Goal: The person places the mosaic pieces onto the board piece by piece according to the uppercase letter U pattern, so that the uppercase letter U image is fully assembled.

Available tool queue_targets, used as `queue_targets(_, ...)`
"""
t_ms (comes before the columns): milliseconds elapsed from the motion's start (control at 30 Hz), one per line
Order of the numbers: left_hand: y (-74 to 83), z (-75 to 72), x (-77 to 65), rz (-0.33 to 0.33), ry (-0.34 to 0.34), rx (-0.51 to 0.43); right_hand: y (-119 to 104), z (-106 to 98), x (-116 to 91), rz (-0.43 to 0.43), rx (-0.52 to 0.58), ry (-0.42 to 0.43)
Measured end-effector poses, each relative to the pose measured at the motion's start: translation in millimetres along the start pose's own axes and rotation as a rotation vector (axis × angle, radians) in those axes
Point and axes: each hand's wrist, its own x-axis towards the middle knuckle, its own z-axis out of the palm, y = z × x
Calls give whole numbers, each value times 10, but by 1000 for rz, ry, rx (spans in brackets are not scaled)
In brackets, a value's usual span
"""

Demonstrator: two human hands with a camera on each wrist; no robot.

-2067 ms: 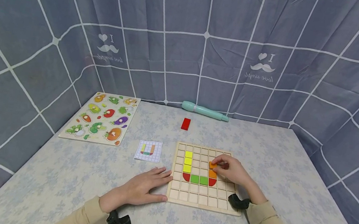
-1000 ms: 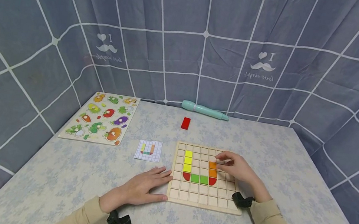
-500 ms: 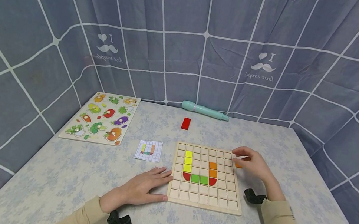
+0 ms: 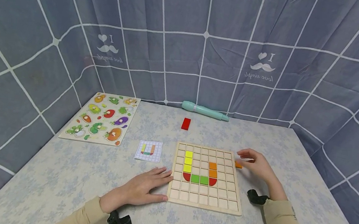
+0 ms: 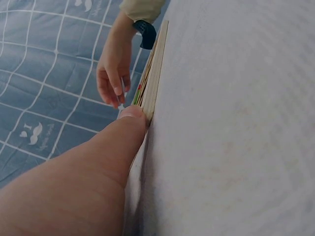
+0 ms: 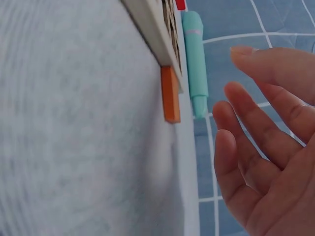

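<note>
A wooden grid board (image 4: 193, 199) lies on the table with flat pieces forming a U: a yellow column (image 4: 188, 161), two green squares (image 4: 199, 180), red rounded corners (image 4: 212, 182) and an orange column (image 4: 212, 170). My left hand (image 4: 143, 185) lies palm down with fingers spread, its fingertips and thumb at the board's left edge. Beyond the right edge hovers my right hand (image 4: 258, 167), fingers loosely bent and apart, holding nothing in the right wrist view. Below its thumb a loose orange block (image 6: 170, 94) lies against the board's side, partly hidden in the head view.
A small pattern card (image 4: 148, 150) with a printed U lies left of the board. Behind the board are a red block (image 4: 186, 123) and a mint-green pen-shaped object (image 4: 204, 110). At the back left sits a vegetable puzzle board (image 4: 101, 119). Grid-patterned curtains (image 4: 186, 53) enclose the table.
My right hand has let go of an orange piece on the board and moved right, past the board's edge, to above the loose orange block. My left hand has stayed in place.
</note>
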Motion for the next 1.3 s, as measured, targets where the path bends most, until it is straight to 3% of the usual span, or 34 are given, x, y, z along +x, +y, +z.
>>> queue_targets(900, 5, -6, -8, -4, -8, -19, 212, 45, -15, -28, -66, -30)
queue_targets(1300, 4, -9, -3, -7, -13, -20, 159, 28, -18, -23, -128, -43)
